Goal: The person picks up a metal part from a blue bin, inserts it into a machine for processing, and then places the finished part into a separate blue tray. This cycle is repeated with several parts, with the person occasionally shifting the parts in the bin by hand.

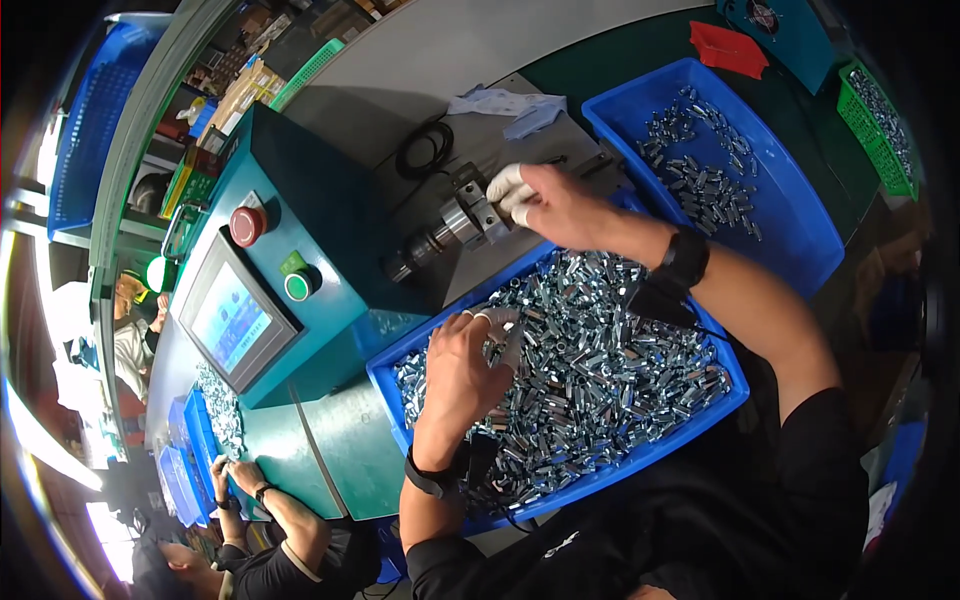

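Loading step: right hand (545,205) pinches a part at the machine chuck (470,215), left hand (462,370) digs loosely, fingers spread, in the near blue bin (640,455) of metal fittings (600,370); next likely needs one fitting singled out.

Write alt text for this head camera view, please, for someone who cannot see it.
A person's right hand reaches to a metal chuck on a teal machine, while the left hand rests in a blue bin of small silvery metal parts. A second blue bin holds fewer parts.

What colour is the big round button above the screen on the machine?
Red: the round push button on the teal machine, head view.
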The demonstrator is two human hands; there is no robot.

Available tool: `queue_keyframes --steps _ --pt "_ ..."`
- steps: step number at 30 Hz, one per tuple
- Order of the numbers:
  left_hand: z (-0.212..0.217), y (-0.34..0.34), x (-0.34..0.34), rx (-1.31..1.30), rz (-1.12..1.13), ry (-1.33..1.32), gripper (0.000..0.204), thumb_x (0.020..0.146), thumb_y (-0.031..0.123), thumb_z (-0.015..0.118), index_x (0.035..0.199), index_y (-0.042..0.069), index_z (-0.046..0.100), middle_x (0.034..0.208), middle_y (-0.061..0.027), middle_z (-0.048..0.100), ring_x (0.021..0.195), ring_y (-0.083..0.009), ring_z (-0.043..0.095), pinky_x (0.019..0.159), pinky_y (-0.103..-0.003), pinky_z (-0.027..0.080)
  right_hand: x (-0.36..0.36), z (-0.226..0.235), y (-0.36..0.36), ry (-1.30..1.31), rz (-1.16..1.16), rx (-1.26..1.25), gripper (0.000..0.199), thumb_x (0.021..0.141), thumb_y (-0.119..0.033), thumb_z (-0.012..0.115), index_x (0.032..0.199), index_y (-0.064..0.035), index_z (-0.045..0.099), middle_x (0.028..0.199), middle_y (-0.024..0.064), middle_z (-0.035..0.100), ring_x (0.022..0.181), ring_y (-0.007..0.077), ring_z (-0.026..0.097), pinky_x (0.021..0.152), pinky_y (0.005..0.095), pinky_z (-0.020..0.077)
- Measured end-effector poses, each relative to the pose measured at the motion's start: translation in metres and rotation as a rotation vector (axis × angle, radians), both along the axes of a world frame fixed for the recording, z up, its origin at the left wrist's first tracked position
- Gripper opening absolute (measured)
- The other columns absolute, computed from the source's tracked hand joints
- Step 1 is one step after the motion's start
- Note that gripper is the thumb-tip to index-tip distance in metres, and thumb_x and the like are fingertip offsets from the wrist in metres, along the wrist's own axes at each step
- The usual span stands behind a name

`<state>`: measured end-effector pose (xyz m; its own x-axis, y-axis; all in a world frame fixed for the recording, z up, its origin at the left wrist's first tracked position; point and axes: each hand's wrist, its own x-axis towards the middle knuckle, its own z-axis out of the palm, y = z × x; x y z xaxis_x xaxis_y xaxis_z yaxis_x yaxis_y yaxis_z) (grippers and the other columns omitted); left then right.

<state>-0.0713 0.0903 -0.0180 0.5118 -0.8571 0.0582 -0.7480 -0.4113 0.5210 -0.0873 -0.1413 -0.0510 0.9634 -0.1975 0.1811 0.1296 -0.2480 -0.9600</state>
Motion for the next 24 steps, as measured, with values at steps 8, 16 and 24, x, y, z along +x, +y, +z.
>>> queue_keyframes --steps 8,16,24 --pt "0.000 0.004 0.006 -0.106 0.005 -0.010 0.030 0.075 -0.001 0.064 0.104 0.004 0.066 0.086 -0.0135 0.059 0.087 -0.0322 0.056 0.079 -0.039 0.046 0.022 0.039 0.001 0.144 -0.070 -0.381 0.027 0.079 -0.009 0.058 0.105 0.0009 0.059 0.084 0.0166 0.066 0.079 0.0262 0.064 0.075 0.0344 0.0501" --pt "-0.003 -0.001 0.001 -0.107 -0.021 -0.031 0.029 0.077 -0.001 0.064 0.106 0.004 0.065 0.089 -0.0135 0.060 0.086 -0.0304 0.058 0.078 -0.038 0.047 0.020 0.026 0.009 0.053 -0.296 -0.729 0.023 0.076 -0.014 0.063 0.095 -0.0007 0.062 0.085 0.0215 0.065 0.082 0.0368 0.062 0.073 0.0427 0.0488" --pt "-0.004 -0.008 0.000 -0.162 0.101 0.107 0.028 0.072 0.002 0.074 0.098 0.004 0.064 0.087 -0.0074 0.066 0.078 -0.0185 0.063 0.070 -0.030 0.049 0.001 0.035 -0.013 -0.274 -0.420 -0.775 0.025 0.069 -0.019 0.062 0.087 -0.0011 0.061 0.076 0.0206 0.061 0.077 0.0364 0.061 0.065 0.0453 0.0474"
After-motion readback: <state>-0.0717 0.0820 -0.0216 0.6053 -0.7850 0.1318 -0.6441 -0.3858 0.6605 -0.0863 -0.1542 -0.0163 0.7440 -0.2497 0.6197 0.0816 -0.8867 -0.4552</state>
